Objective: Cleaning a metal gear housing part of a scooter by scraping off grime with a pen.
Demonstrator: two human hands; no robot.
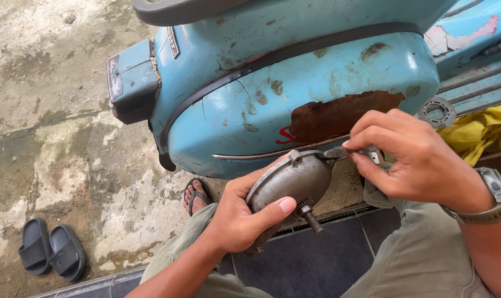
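Partly hidden, the domed metal cover (292, 182) sits gripped in left fingers (272, 208); right fingers (366, 144) pinch a small tool (339, 152).

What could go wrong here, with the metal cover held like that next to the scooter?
1. The left hand cups the rounded metal cover unsupported over the lap; force from the small tool pinched by the right hand might make it slip.
2. The threaded bolt juts out beside the left thumb and could scrape it.
3. The cover sits close to the rusty blue scooter; a jerk might knock the panel.
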